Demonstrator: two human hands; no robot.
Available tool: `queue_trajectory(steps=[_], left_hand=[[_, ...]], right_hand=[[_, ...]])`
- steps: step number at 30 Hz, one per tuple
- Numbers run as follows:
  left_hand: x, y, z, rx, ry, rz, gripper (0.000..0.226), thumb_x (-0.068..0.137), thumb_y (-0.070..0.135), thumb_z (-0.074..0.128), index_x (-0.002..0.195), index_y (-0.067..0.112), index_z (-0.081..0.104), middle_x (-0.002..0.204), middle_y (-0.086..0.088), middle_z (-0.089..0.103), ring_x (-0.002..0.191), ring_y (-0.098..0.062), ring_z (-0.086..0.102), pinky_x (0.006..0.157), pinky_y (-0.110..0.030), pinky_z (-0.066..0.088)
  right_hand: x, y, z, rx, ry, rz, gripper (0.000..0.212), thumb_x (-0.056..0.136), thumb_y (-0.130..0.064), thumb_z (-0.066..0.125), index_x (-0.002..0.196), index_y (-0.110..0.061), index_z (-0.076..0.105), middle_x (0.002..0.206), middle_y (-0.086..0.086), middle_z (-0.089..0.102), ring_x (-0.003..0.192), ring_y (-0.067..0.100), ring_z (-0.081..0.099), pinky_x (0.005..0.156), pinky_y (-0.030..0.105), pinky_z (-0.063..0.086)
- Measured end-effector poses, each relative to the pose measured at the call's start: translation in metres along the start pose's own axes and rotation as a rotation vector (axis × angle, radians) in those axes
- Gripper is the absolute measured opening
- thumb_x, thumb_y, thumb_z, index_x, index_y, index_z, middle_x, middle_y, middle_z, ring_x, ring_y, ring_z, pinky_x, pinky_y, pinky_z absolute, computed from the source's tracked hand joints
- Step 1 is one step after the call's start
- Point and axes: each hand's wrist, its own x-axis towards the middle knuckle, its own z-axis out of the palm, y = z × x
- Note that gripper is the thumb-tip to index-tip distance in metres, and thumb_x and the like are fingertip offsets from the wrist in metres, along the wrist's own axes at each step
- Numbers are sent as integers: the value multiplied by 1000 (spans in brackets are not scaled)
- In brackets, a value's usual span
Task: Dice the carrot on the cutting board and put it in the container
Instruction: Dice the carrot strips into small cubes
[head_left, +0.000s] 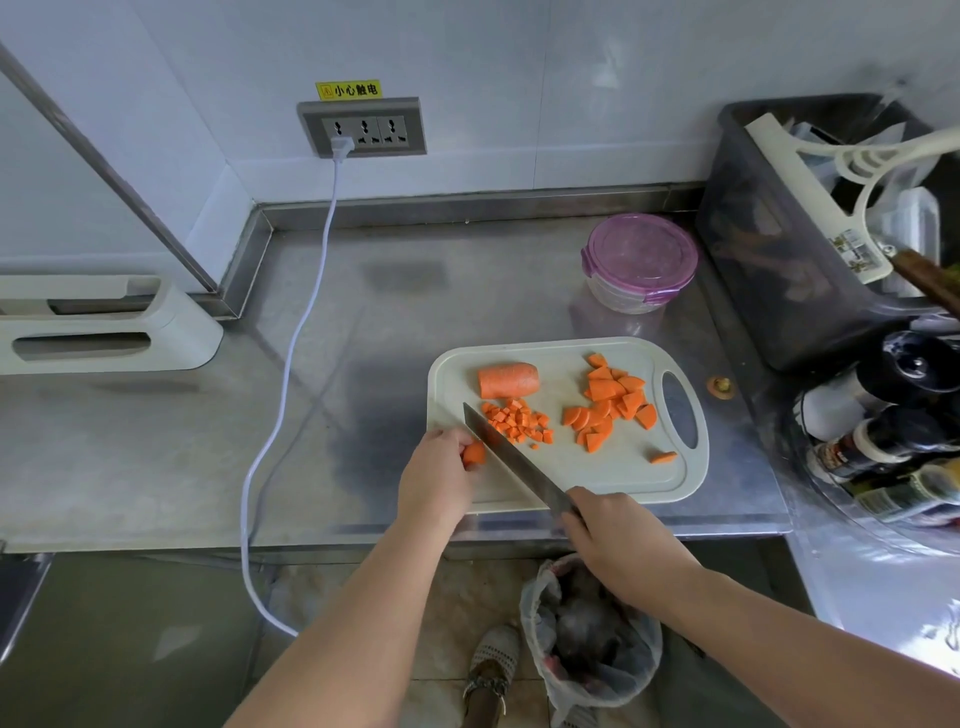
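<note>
One head-worn wide-angle view, facing forward and steeply down over the front edge of the counter (156, 457). Close range: cutting board (597, 467) sits mid-view, wall (519, 78) above, floor (130, 649) below.

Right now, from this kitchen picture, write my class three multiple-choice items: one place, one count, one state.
1. Where does the round clear container with the purple lid stand?
A. On the floor.
B. On the steel counter behind the pale plastic cutting board.
C. Inside a sink.

2. How many white plugs sit in the grey wall socket?
A. One.
B. None.
C. Three.

3. What state is the long steel knife in?
A. Lying loose on the counter.
B. Stowed in a drawer.
C. Gripped by the right hand.

Answers: 1 B, it stands beyond the board's far edge; 2 A, a single plug fills the left outlet; 3 C, fingers curl round its handle.
</note>
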Motion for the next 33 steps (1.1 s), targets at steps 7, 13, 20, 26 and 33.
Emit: queue_trajectory(steps=[7, 13, 20, 26, 33], left_hand=[[-2, -1, -4, 86, -75, 49, 28, 90, 20, 59, 118, 25, 59, 115, 9, 59, 99, -12, 59, 75, -25, 49], [-13, 6, 0, 1, 10, -45, 20, 88, 22, 62, 108, 21, 61, 102, 6, 60, 87, -15, 61, 61, -24, 51], [-13, 14, 0, -58, 89, -109, 13, 89, 25, 60, 97, 16, 64, 90, 1, 67, 77, -18, 66, 68, -35, 58], [-11, 15, 1, -84, 140, -105, 9, 89, 23, 61, 91, 15, 65, 83, 2, 65, 72, -13, 60, 56, -22, 44], [-10, 9, -5, -231, 109, -117, 18, 92, 22, 59, 99, 11, 72, 94, 0, 71, 79, -9, 58, 63, -13, 40]], right_hand=[[1, -3, -1, 12, -6, 3, 24, 103, -29, 34, 117, -20, 51, 98, -1, 63, 80, 15, 63, 73, 30, 57], [0, -10, 4, 21, -12, 5, 22, 103, -29, 34, 115, -20, 50, 97, 0, 64, 82, 16, 64, 76, 35, 58], [4, -19, 7, -11, -33, -16, 23, 103, -30, 36, 116, -17, 49, 97, 3, 63, 82, 17, 64, 74, 32, 58], [7, -24, 10, -14, -29, 0, 22, 103, -31, 39, 114, -17, 50, 99, 2, 63, 83, 16, 65, 75, 30, 58], [8, -26, 10, -71, -53, 15, 27, 104, -29, 31, 116, -12, 48, 100, 8, 62, 90, 26, 63, 75, 35, 52]])
